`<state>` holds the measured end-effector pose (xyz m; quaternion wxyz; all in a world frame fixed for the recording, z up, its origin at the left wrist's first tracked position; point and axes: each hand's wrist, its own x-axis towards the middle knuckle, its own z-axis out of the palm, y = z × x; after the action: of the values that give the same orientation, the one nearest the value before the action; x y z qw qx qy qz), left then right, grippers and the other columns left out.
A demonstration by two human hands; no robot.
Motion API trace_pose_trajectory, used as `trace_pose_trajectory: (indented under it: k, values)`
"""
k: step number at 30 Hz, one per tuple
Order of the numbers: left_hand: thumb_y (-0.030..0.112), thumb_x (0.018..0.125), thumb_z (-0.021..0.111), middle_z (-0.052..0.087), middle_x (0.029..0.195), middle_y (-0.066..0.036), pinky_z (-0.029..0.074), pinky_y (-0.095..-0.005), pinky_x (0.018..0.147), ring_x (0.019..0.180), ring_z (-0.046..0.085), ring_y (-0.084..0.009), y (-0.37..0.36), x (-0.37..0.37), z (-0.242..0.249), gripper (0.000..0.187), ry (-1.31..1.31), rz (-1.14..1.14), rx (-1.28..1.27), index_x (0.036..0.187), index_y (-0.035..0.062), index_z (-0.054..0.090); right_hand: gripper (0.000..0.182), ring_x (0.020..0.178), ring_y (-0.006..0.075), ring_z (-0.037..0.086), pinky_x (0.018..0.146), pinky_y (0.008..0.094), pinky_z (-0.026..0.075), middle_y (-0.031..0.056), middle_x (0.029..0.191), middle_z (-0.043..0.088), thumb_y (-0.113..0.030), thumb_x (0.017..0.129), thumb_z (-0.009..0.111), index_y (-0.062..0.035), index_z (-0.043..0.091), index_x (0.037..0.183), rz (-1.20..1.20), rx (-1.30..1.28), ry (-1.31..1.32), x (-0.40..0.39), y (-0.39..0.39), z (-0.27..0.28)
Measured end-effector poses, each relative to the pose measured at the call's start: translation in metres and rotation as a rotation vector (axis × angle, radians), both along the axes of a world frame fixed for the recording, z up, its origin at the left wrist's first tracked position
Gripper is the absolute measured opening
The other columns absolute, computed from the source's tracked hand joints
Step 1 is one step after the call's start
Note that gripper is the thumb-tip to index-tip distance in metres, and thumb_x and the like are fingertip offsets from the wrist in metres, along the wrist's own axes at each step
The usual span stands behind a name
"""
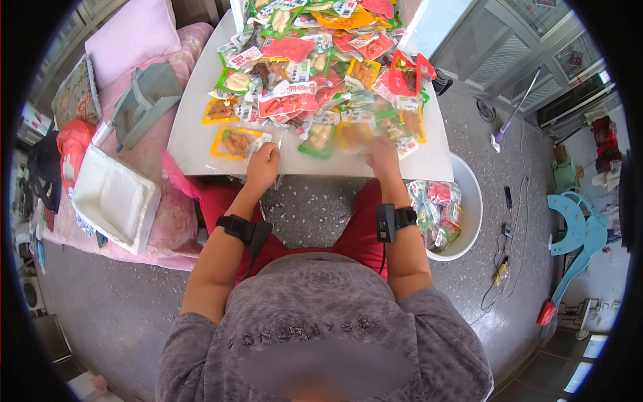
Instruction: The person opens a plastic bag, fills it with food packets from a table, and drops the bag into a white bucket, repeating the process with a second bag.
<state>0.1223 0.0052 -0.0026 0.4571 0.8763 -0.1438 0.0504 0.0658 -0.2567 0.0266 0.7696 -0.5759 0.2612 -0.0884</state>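
Note:
My left hand (262, 166) is closed at the table's front edge. Its fingertips are hidden, and whatever they pinch I cannot make out. Right beside it lies a yellow-edged snack packet (234, 143) with brownish food showing through. My right hand (382, 159) is smeared by motion. At its fingers is another yellow-edged snack packet (354, 136), blurred as well, which it appears to grip. Between the hands rests a green-edged packet (319, 139) with pale contents. Behind them, a large heap of sealed food packets (288, 100) in red, green and yellow covers the white table (189, 137).
A white tub (474, 214) holding several packets stands on the floor to the right. To the left, a pink-covered sofa (175, 231) bears a white foam box (114, 195) and a grey-green caddy (144, 107). Cables (512, 261) lie on the floor at right.

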Motion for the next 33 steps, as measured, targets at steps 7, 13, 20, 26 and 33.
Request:
trace_pose_trajectory:
  k: [7,13,20,26,33]
  values:
    - [0.015,0.076,0.045,0.053,0.07,-0.016,0.04,-0.0316,0.059,0.067,0.053,-0.0262,0.0,0.0,0.002,0.016,0.008,-0.003,0.017,0.084,0.0019,0.05,0.006,0.052,0.0083,0.044,0.04,0.0178,0.033,0.0026,0.067,0.052,-0.005,0.073,0.053,-0.0084,0.048,0.075,0.09,0.295,-0.105,-0.034,-0.009,0.015]
    - [0.021,0.076,0.046,0.054,0.071,-0.017,0.04,-0.0356,0.06,0.069,0.053,-0.0312,0.0,0.004,0.005,0.019,0.085,-0.04,0.001,0.084,0.004,0.05,0.006,0.06,0.0111,0.051,0.041,0.0187,0.035,0.0065,0.075,0.056,-0.005,0.073,0.053,-0.0097,0.049,0.076,0.276,0.397,-0.18,-0.025,0.019,0.03]
    - [0.03,0.078,0.047,0.053,0.07,-0.005,0.039,-0.0245,0.055,0.061,0.048,-0.0119,0.002,-0.011,0.033,0.031,0.168,-0.047,-0.357,0.086,0.0006,0.05,0.006,0.055,0.0107,0.051,0.041,0.0181,0.036,0.0056,0.071,0.055,-0.006,0.072,0.055,-0.0089,0.051,0.074,0.483,0.38,-0.138,-0.017,0.046,0.016]
    - [0.025,0.079,0.048,0.053,0.08,-0.002,0.04,-0.0214,0.054,0.063,0.048,-0.0073,-0.004,-0.042,0.062,0.026,0.84,-0.35,-0.61,0.095,0.0044,0.048,0.009,0.055,0.0102,0.05,0.044,0.0188,0.04,0.0039,0.071,0.055,-0.005,0.07,0.056,-0.0076,0.051,0.077,0.658,0.403,-0.072,-0.021,0.052,0.015]
    - [0.02,0.079,0.046,0.053,0.079,-0.003,0.042,-0.0236,0.052,0.066,0.051,-0.0095,-0.009,-0.048,0.052,0.021,0.91,-0.22,-0.885,0.093,0.0047,0.046,0.029,0.085,0.019,0.052,0.069,0.0314,0.045,0.0095,0.093,0.053,-0.009,0.069,0.059,-0.0047,0.048,0.096,0.716,0.605,-0.216,-0.039,0.06,0.023]
